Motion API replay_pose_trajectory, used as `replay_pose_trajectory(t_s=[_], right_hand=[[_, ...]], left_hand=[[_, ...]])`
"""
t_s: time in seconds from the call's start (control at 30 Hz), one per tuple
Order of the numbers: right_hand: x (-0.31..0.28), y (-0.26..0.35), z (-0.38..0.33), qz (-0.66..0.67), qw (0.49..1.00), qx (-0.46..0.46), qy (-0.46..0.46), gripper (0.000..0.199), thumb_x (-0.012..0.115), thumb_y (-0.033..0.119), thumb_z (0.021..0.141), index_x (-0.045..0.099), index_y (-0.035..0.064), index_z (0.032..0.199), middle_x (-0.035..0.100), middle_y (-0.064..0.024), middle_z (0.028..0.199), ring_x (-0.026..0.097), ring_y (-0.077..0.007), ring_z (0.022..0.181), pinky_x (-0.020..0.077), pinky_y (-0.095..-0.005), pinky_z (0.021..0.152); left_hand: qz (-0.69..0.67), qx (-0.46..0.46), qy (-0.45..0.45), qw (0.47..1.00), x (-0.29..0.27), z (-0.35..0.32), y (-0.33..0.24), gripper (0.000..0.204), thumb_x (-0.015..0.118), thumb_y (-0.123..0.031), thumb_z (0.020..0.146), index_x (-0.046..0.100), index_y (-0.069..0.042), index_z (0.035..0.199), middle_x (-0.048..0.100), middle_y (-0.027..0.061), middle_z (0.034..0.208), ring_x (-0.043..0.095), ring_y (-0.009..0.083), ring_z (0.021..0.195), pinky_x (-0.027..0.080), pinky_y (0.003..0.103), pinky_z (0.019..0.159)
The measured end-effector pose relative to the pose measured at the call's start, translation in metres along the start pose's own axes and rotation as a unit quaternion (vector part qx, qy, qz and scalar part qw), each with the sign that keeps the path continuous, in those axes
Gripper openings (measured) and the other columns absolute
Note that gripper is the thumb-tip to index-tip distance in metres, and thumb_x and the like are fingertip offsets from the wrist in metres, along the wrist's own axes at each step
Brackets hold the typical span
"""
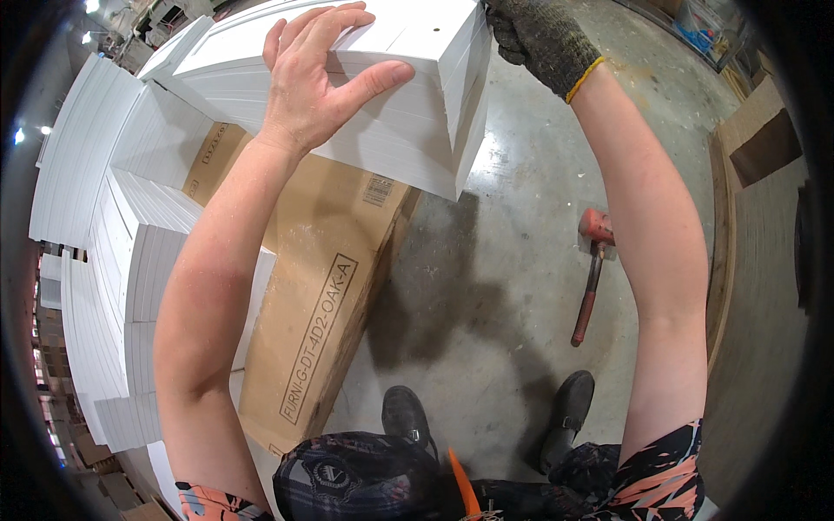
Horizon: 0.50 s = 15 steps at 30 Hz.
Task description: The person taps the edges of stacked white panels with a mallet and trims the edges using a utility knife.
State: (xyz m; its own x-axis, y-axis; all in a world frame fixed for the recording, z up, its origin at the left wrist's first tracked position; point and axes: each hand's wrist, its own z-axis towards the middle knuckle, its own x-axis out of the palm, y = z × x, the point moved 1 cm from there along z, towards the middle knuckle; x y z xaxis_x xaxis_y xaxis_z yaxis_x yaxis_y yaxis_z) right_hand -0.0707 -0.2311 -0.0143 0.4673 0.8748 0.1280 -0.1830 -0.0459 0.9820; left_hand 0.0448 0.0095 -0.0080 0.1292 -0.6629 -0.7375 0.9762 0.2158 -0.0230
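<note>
A thick stack of white panels (408, 122) rests on a long brown cardboard box (321, 286). My bare left hand (317, 74) lies on the stack's top near corner, fingers spread over the top panel and thumb pressed against the stacked edges. My right hand (539, 35), in a dark knit glove with a yellow cuff, grips the stack's far right corner. Both forearms reach up from the lower edge.
More stacks of white panels (130, 260) stand to the left. A red-headed mallet (593, 260) lies on the concrete floor (486, 286) at the right. Wooden boards (756, 260) border the right side. My black shoes (408, 412) stand below.
</note>
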Motion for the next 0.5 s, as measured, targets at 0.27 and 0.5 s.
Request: replay_pose_trajectory(t_s=[0.27, 0.5], right_hand=[[0.0004, -0.0009, 0.0030, -0.018, 1.000, 0.006, -0.012, 0.036, 0.067, 0.037, 0.094, 0.057, 0.0095, 0.072, 0.049, 0.0002, 0.057, 0.043, -0.0117, 0.042, 0.0318, -0.0279, 0.037], [-0.0016, 0.0019, 0.0043, -0.036, 0.999, 0.024, -0.002, 0.037, 0.066, 0.038, 0.094, 0.058, 0.0095, 0.073, 0.050, 0.0006, 0.057, 0.043, -0.0117, 0.042, 0.0325, -0.0289, 0.038]], left_hand=[[0.010, 0.008, -0.012, 1.000, 0.0028, 0.0003, 0.0027, 0.058, 0.072, -0.057, 0.082, 0.063, -0.015, 0.121, 0.059, 0.0025, 0.137, 0.040, 0.0240, 0.133, 0.021, 0.043, 0.115], [-0.006, -0.001, -0.017, 1.000, 0.0047, 0.0015, 0.0009, 0.060, 0.074, -0.058, 0.079, 0.063, -0.015, 0.119, 0.059, 0.0026, 0.136, 0.040, 0.0238, 0.134, 0.017, 0.045, 0.116]])
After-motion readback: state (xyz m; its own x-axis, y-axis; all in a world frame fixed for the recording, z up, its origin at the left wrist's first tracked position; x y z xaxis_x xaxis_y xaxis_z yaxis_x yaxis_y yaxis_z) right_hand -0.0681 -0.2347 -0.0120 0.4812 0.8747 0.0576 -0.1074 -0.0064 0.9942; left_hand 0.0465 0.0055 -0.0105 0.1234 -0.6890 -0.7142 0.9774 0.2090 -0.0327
